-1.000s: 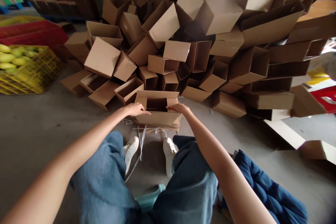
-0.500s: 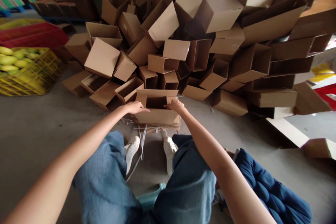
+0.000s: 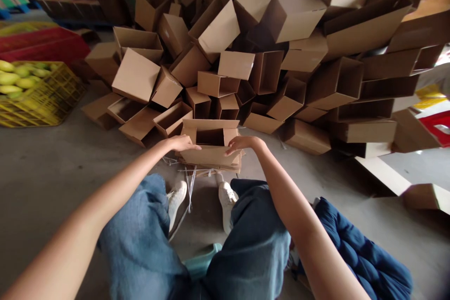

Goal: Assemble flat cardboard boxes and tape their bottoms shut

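Between my shoes stands a small brown cardboard box (image 3: 213,155), upright on a low stack of flat cardboard (image 3: 230,168). Its top is open, with the far flap raised and the near flap facing me. My left hand (image 3: 183,142) grips the box's left front corner, thumb lying along the near flap's edge. At the right front corner my right hand (image 3: 242,143) arches over the side, its fingertips on the near flap and the wrist raised. Loose white strapping (image 3: 191,190) trails from the stack toward my left shoe.
A large heap of open cardboard boxes (image 3: 218,23) rises just beyond. On the left stands a yellow crate (image 3: 42,103) of yellow-green fruit (image 3: 17,79), with a red crate (image 3: 42,44) behind. A dark blue cushion (image 3: 358,248) lies to my right; a teal plastic piece (image 3: 202,262) sits between my legs.
My right hand has come out from the box's right inner side and shifted onto the near flap, its wrist moving right and up. The left hand and box stay put.
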A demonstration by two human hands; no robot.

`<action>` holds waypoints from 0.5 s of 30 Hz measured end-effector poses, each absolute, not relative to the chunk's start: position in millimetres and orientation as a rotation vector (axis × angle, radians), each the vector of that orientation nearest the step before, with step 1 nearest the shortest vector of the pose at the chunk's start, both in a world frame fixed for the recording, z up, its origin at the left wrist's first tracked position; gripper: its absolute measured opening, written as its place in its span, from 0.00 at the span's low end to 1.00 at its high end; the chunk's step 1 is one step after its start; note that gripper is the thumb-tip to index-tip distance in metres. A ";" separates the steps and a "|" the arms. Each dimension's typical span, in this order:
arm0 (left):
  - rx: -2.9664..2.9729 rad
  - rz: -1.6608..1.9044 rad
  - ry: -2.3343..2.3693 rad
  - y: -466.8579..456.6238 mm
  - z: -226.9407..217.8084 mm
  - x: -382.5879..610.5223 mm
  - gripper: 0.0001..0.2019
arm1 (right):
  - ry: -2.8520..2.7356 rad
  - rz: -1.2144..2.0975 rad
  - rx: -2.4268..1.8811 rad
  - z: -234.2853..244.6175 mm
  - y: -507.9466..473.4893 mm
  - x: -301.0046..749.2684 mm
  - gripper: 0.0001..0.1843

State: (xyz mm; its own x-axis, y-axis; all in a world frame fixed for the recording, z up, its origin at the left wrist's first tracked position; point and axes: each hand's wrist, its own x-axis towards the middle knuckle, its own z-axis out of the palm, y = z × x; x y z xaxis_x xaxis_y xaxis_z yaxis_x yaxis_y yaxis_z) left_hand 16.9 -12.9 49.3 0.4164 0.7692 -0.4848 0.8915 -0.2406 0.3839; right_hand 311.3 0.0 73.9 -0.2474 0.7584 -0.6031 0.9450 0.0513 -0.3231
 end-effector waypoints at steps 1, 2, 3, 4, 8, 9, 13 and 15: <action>2.057 -0.264 1.399 -12.9 49.4 17.3 0.35 | 2.064 -1.019 1.684 72.7 0.5 312.5 0.26; 2.051 -0.267 1.399 -12.8 49.5 17.5 0.35 | 2.065 -1.041 1.648 71.6 1.2 313.2 0.24; 2.045 -0.268 1.402 -12.3 49.6 17.7 0.35 | 2.074 -1.039 1.640 70.6 1.8 313.6 0.22; 2.038 -0.271 1.407 -11.7 49.5 17.7 0.35 | 2.082 -1.034 1.634 69.9 2.5 313.8 0.21; 2.018 -0.261 1.442 -7.6 46.9 17.2 0.37 | 2.094 -1.019 1.634 69.4 4.7 312.5 0.19; 2.012 -0.250 1.442 -6.7 45.3 17.3 0.37 | 2.087 -1.016 1.636 69.2 5.0 311.7 0.19; 1.950 -0.211 1.436 -5.7 35.2 18.7 0.37 | 2.043 -0.973 1.673 65.2 3.5 307.7 0.21; 1.915 -0.212 1.424 -5.7 28.7 19.0 0.37 | 2.029 -0.961 1.701 62.2 2.0 306.1 0.21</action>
State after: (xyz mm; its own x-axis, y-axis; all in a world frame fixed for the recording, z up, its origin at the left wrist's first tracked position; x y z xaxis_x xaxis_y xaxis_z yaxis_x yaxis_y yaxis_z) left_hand 19.0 -5.7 28.7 0.3734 0.7640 -0.5262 0.8841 -0.1213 0.4512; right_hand 306.1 2.0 62.2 -0.2375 0.7386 -0.6310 0.9562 0.0632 -0.2859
